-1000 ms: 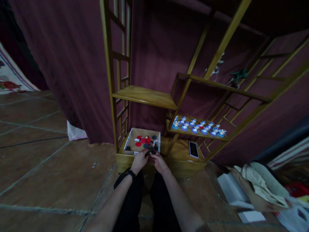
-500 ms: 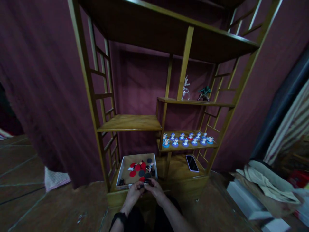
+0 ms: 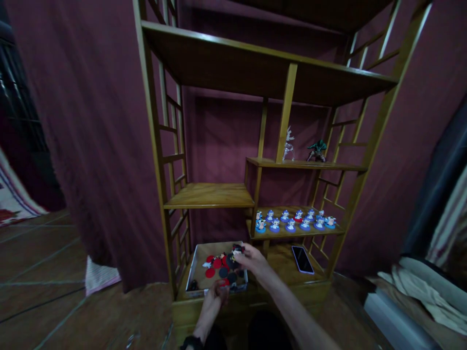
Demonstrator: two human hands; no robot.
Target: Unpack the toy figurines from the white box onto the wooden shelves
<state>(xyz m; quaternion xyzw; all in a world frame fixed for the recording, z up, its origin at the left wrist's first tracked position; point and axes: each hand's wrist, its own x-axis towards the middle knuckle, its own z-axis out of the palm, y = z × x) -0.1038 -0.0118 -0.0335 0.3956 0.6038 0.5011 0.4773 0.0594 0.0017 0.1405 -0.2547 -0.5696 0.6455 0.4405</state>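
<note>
A shallow cardboard box (image 3: 199, 265) sits on the bottom board of a wooden shelf unit (image 3: 204, 194). It holds red and dark round bases (image 3: 215, 265) and small figure parts. My right hand (image 3: 251, 258) is raised over the box's right side, pinched on a small figurine on a dark base (image 3: 235, 253). My left hand (image 3: 218, 296) rests at the box's near edge, its fingers curled; whether they hold anything is hidden. Several small figurines on blue bases (image 3: 292, 221) stand in rows on the low right shelf.
A phone (image 3: 302, 259) lies flat on the bottom board right of the box. Two larger figures (image 3: 315, 150) stand on the shelf above. Maroon curtains hang behind and to the left. Bedding and a white box (image 3: 390, 311) lie at right; tiled floor at left.
The camera has tilted up and shifted right. My right hand has lifted away from my left hand, carrying the small figurine up over the box. My left hand stays low by the box edge.
</note>
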